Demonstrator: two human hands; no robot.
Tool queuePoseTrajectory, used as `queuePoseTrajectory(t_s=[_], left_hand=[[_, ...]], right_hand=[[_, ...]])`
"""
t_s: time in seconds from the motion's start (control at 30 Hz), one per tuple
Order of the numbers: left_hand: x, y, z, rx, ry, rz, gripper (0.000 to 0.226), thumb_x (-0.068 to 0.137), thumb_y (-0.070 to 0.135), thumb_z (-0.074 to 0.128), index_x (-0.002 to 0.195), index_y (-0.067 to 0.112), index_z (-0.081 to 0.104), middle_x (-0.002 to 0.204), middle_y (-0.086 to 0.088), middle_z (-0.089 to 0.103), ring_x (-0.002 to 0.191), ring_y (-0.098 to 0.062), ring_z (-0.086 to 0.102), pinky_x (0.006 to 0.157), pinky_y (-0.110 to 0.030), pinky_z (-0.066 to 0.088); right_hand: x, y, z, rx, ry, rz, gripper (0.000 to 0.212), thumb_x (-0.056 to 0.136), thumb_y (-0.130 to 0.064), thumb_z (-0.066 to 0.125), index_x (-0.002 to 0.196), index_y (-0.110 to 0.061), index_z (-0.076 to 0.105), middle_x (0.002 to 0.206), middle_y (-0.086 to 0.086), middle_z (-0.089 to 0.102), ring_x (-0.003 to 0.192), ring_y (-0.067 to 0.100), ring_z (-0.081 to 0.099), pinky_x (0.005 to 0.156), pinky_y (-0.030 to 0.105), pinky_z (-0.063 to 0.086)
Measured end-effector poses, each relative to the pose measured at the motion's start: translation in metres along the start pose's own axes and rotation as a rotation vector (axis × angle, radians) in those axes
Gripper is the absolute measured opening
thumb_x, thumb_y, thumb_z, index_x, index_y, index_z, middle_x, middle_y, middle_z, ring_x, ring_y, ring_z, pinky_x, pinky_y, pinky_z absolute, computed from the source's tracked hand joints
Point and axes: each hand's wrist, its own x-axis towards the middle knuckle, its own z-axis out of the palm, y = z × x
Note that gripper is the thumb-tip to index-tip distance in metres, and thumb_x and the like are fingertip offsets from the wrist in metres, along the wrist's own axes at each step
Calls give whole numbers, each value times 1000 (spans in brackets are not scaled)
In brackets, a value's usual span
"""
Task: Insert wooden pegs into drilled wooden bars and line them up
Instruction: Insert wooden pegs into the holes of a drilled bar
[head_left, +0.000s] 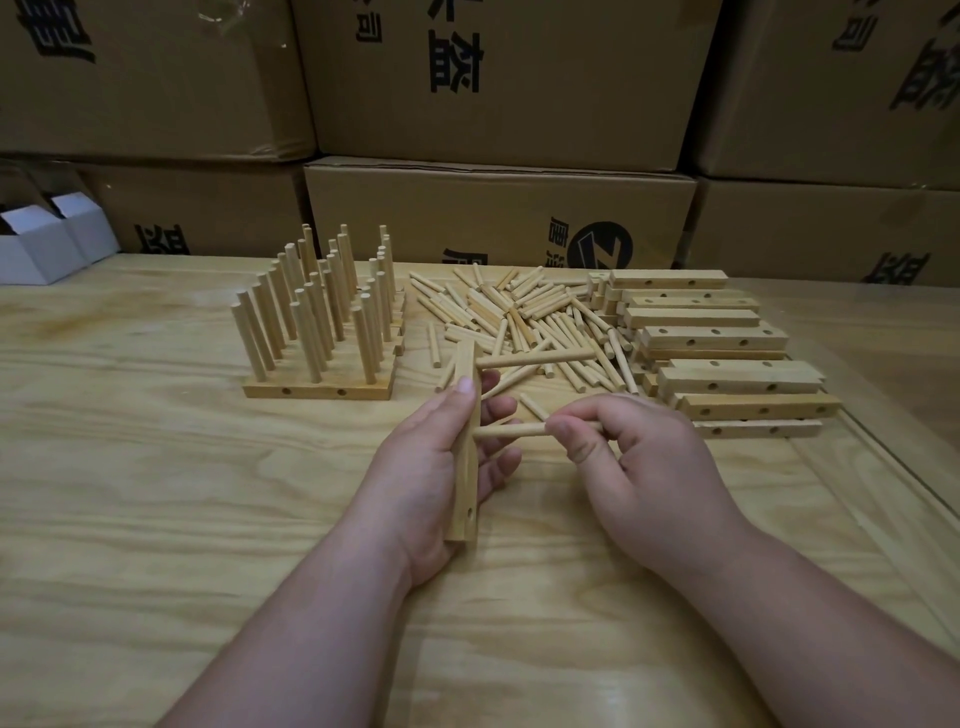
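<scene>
The left hand (441, 457) held a wooden bar (466, 441) standing on its narrow side, with the thumb on one face and the fingers curled around the other. The bar ran from 6 o'clock to 12 o'clock in the middle of the table (156, 493). One peg (535, 358) was stuck in the far end of the bar and pointed out toward 3 o'clock. An open hole showed near the bar's close end.

The right hand (639, 457) pinched a second peg (511, 430) between the thumb and fingers. This peg lay flat, and its left tip touched the middle of the bar. I could not tell how far in it went.

At 12 o'clock from the hands lay a pile of loose pegs (519, 312), all mixed up. At 2 o'clock sat a stack of bars (722, 353) with holes in them, just beside the pile. At 10 o'clock stood a block of finished bars (317, 389) pushed side by side, with many pegs sticking straight up.

Big brown boxes (498, 83) with black print stood behind the table. Two small white boxes (47, 239) sat at the far left edge, near 9 o'clock.
</scene>
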Motion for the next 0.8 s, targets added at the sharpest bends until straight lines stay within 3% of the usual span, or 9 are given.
queuePoseTrajectory(t_s=[0.27, 0.4, 0.6, 0.8], left_hand=[[-2, 0, 1, 24, -21, 21, 25, 97, 32, 61, 109, 15, 74, 94, -7, 75, 79, -18, 71, 69, -30, 62], [-3, 0, 1, 41, -53, 56, 34, 83, 36, 67, 111, 17, 73, 95, -7, 75, 80, -18, 69, 69, -30, 61], [-3, 0, -1, 49, -102, 90, 26, 81, 40, 69, 101, 26, 80, 101, -7, 75, 86, -18, 69, 71, -33, 61], [-5, 1, 2, 73, -111, 95, 35, 83, 45, 64, 111, 27, 75, 100, -8, 75, 86, -19, 69, 70, -32, 60]], right_hand=[[1, -1, -1, -33, -19, 19, 25, 93, -33, 58, 86, -16, 75, 76, -9, 66, 79, 3, 57, 69, 6, 37], [0, -2, -1, -33, -35, 61, 27, 94, -33, 55, 83, -17, 73, 70, -18, 59, 79, -1, 56, 68, 4, 34], [-1, -2, -1, -9, -38, 80, 30, 94, -33, 52, 72, -19, 67, 57, -21, 50, 69, -9, 53, 63, 4, 33], [-2, 0, 0, 55, -29, 90, 32, 96, -36, 51, 71, -21, 65, 64, -24, 59, 66, -4, 56, 59, 8, 36]])
